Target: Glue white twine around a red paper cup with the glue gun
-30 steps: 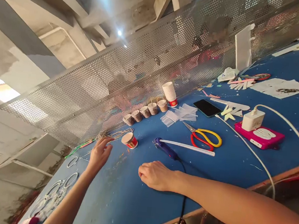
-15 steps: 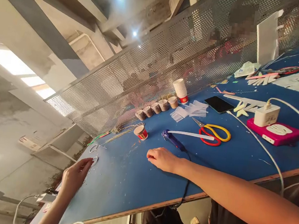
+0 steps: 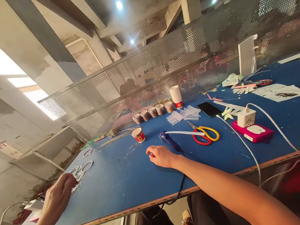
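Observation:
My left hand (image 3: 61,189) is at the left edge of the blue table, fingers curled together over small white scraps; whatever may be in them is hidden. Just beyond its fingertips lie white rings (image 3: 86,166), like the handle loops of a small tool. My right hand (image 3: 161,156) rests on the tabletop, fingers curled in, with nothing showing in them. Close beyond it lies a blue glue gun (image 3: 170,141) with a long white glue stick (image 3: 184,133) sticking out of its back. A red and white paper cup (image 3: 138,135) stands ahead of the right hand.
Red-and-yellow-handled scissors (image 3: 204,135) lie right of the glue gun. Several filled cups (image 3: 152,111), a cup stack (image 3: 175,96) and clear strips (image 3: 184,114) line the mesh screen (image 3: 143,72). A phone (image 3: 209,109) and a pink power strip (image 3: 253,133) with a charger sit rightward.
My left hand has drawn back toward me and to the left, uncovering the white rings. The right hand stays about where it was on the table. The view has shifted slightly.

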Tool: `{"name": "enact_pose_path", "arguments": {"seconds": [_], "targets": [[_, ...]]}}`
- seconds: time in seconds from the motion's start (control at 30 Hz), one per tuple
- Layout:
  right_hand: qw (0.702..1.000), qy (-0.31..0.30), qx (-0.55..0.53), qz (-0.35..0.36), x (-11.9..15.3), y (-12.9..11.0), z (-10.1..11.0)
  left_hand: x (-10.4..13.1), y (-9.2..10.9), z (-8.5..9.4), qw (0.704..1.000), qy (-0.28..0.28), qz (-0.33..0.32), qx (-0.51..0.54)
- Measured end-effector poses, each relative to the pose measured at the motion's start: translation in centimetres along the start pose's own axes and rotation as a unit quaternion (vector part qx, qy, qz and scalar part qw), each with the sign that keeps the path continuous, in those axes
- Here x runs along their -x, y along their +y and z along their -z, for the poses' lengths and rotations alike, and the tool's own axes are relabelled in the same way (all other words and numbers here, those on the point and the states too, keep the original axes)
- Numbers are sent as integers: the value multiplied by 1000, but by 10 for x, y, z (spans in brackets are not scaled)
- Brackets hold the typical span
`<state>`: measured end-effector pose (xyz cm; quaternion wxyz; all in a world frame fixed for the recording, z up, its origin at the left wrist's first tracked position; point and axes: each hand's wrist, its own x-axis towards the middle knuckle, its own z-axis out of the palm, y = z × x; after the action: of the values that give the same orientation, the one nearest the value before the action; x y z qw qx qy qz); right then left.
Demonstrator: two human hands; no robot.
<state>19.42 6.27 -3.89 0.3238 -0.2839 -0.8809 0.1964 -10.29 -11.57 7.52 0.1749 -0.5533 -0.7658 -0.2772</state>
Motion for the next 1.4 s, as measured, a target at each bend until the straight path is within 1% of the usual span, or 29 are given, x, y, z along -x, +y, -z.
{"name": "enact_pose_path", "arguments": {"seconds": [0.07, 0.13, 0.3, 0.43, 0.5, 0.63, 0.7, 0.77, 0.8, 0.83, 0.87, 0.97, 1.03, 1.1, 1.17, 1.27, 1.33, 1.4], "targets": [[1000, -3, 0, 7, 0, 0, 1, 4, -3, -2, 1000, -7, -8, -9], [1000, -2, 1, 6, 0, 0, 2, 6, -6, -5, 999, -34, -11, -9], [1000, 3, 17, -10, -3, 0, 5, 6, -5, -25, 993, -101, -18, 56], [1000, 9, 27, -6, -4, 1, 7, 1, 10, -44, 982, -156, -2, 110], [999, 18, 32, -5, -4, 1, 9, -1, 21, -53, 977, -169, 4, 131], [998, 30, 47, 8, -3, 0, 13, -3, 43, -68, 970, -189, -3, 154], [998, 24, 56, 21, -2, -1, 14, -3, 51, -74, 964, -196, -15, 178], [997, 11, 63, 35, -1, -4, 13, -2, 57, -80, 960, -185, -34, 206], [997, 3, 65, 42, -1, -7, 11, -1, 58, -82, 960, -175, -43, 215], [997, -6, 65, 49, -2, -10, 9, -1, 58, -84, 956, -179, -54, 225], [996, -16, 64, 56, -4, -14, 6, -1, 57, -86, 955, -179, -51, 231], [994, -53, 64, 73, -17, -31, -6, -1, 44, -91, 960, -165, -18, 227], [991, -81, 71, 83, -35, -47, -18, -3, 29, -91, 966, -139, 12, 216], [987, -107, 82, 91, -59, -68, -33, -6, 8, -86, 973, -108, 43, 200], [983, -127, 94, 98, -89, -92, -50, -11, -17, -77, 978, -80, 73, 179], [977, -153, 98, 110, -137, -128, -82, -19, -61, -60, 982, -53, 114, 139], [974, -172, 90, 118, -166, -151, -105, -24, -91, -49, 984, -42, 137, 108], [969, -200, 75, 128, -190, -171, -129, -26, -117, -42, 984, -43, 154, 80]]}}
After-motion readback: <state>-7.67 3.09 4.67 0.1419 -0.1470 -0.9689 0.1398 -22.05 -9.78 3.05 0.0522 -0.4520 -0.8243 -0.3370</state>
